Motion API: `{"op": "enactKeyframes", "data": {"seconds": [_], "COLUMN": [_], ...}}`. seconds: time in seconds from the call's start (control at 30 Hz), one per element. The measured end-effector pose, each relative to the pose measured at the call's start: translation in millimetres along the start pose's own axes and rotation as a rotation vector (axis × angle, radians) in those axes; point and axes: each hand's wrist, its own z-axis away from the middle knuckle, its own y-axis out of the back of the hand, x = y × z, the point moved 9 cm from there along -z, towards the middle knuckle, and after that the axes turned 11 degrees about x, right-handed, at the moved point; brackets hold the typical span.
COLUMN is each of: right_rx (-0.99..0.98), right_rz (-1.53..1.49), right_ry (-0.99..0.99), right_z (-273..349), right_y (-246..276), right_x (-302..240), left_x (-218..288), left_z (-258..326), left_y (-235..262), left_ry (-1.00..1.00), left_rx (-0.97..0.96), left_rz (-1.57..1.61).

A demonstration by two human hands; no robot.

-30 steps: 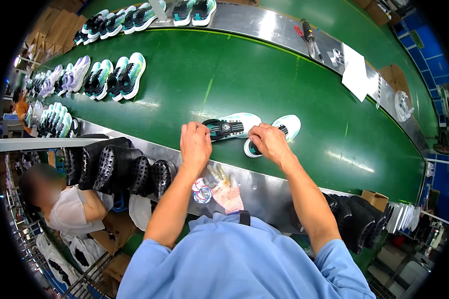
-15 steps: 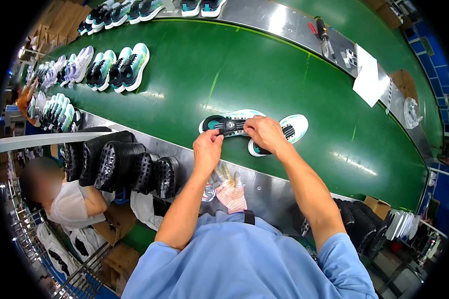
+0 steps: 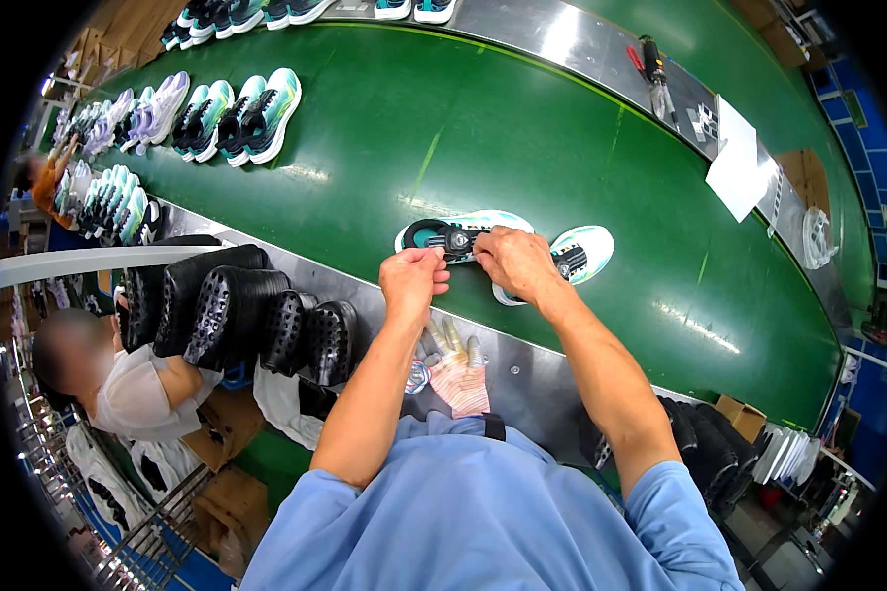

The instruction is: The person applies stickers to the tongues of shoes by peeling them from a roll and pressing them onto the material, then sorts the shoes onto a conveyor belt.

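Observation:
A white and teal sneaker (image 3: 508,219) with a black collar lies on the green work surface in front of me. Over its opening shows a black tongue piece with a round emblem (image 3: 458,240). My left hand (image 3: 411,284) is closed in a pinch at the near edge of this piece; what exactly lies between its fingertips is partly hidden. From the right, my right hand (image 3: 515,261) curls its fingers over the tongue and lace area, hiding part of it. Beside my right wrist rests the matching sneaker (image 3: 589,248), toe to the right.
Several black shoe lasts (image 3: 229,315) stand along the metal edge at left. A striped glove (image 3: 460,382) lies in front of my body. More sneakers (image 3: 266,118) sit at far left. Tools (image 3: 655,74) and white paper (image 3: 737,163) rest at far right. A person (image 3: 153,394) is at left.
The left hand has risen slightly up and right along the sneaker's collar. My right hand has shifted slightly left over the tongue. The whole view has shifted a little.

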Motion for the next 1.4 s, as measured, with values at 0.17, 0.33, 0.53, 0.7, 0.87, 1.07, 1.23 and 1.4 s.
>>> {"op": "enactKeyframes", "data": {"seconds": [0.17, 0.33, 0.53, 0.7, 0.87, 1.07, 1.23, 1.4], "right_rx": [-0.155, -0.207, -0.152, 0.129, 0.276, 0.226, 0.218, 0.184], "right_rz": [-0.379, -0.899, -0.983, -0.719, -0.625, -0.851, -0.749, -1.042], "right_ry": [-0.26, -0.469, -0.471, -0.213, -0.124, -0.37, -0.348, -0.488], "right_z": [7, 25, 28, 12, 12, 24, 25, 26], "right_y": [-7, -16, -22, -9, -2, -26, -27, -45], "right_x": [14, 24, 21, -4, -17, -2, -7, 0], "left_x": [14, 14, 25, 20, 24, 49, 50, 52], "left_z": [5, 8, 28, 16, 12, 14, 6, 3], "left_y": [11, 11, -11, -24, -25, -23, -22, -21], "left_ry": [-0.14, -0.203, -0.172, -0.206, -0.248, -0.463, -0.508, -0.662], "left_rx": [0.086, 0.007, -0.325, -0.52, -0.547, -0.471, -0.457, -0.436], "left_rz": [-0.036, 0.038, 0.285, -0.058, -0.151, -0.531, -0.582, -0.58]}}
